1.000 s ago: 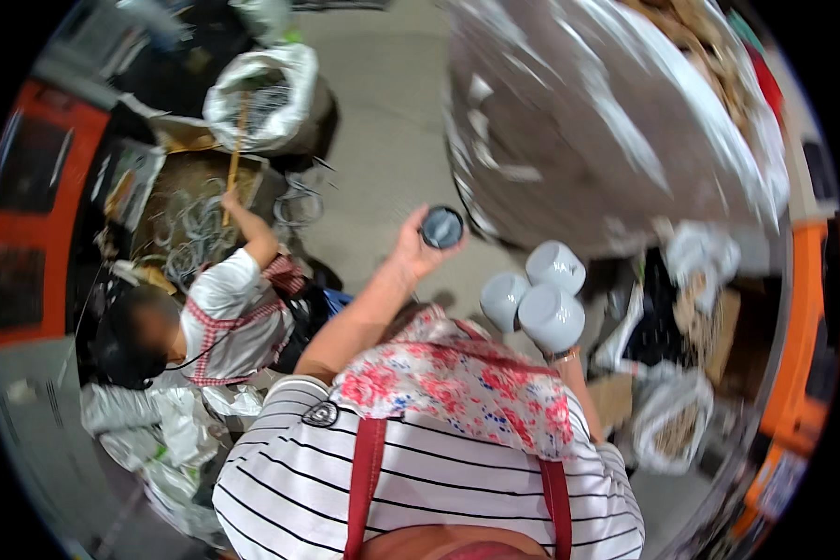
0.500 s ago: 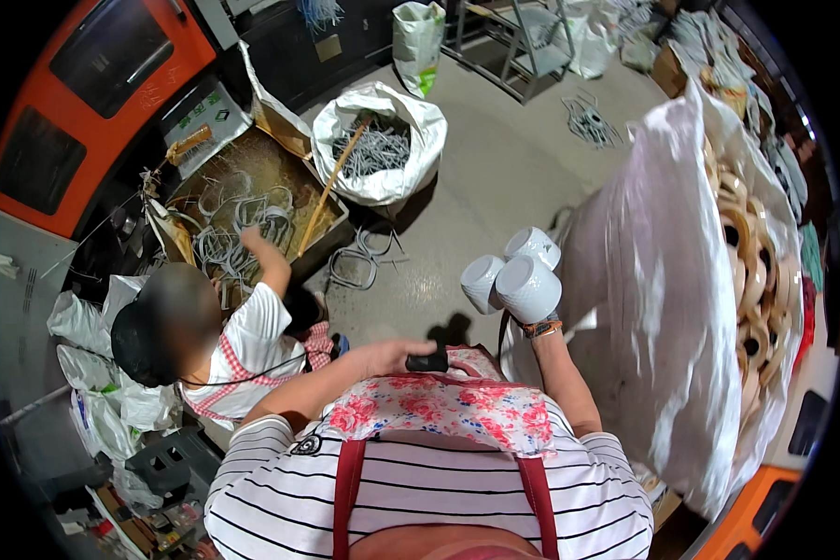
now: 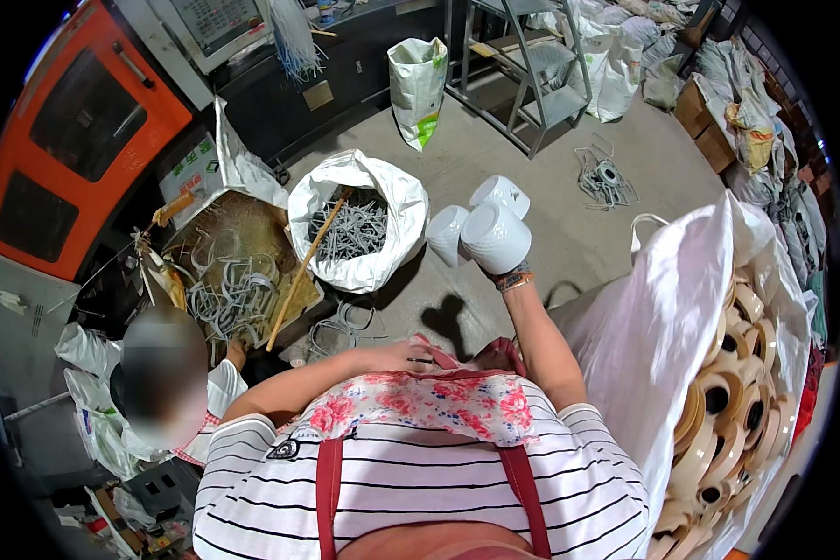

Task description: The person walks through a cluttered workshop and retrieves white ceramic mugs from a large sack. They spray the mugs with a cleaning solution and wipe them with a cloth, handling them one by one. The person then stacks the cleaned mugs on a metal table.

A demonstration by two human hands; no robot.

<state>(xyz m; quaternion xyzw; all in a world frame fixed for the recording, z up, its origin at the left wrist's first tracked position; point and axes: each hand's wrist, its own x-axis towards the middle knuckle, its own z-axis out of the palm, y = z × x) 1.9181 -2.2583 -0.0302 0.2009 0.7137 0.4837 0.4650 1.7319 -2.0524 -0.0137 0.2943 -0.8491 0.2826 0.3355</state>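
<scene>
Ahead of me, my right hand (image 3: pixel 508 276) holds a cluster of three white, textured cup-shaped pots (image 3: pixel 497 239), bottoms turned up. Its fingers are mostly hidden beneath them. At my waist, my left hand (image 3: pixel 403 357) is closed at the dark red edge of my floral apron (image 3: pixel 420 406). Its fingertips are partly covered by the cloth, and only a dark sliver shows by them, too little to name. To the left of the pots stands a white sack (image 3: pixel 409 238) full of grey plastic scraps (image 3: pixel 355 229).
On the left, a co-worker (image 3: pixel 217 397) reaches toward a bin of grey looped scraps (image 3: pixel 238 294) with a wooden stick (image 3: pixel 294 289) across it. A tall white sack (image 3: pixel 658 317) of beige ring-shaped parts (image 3: pixel 719 411) stands right. A metal step ladder (image 3: pixel 532 84) is farther off.
My view has shifted. The black object in my left hand is now almost hidden at the apron. My right hand still carries the pots, now farther forward. The co-worker's arm has drawn back.
</scene>
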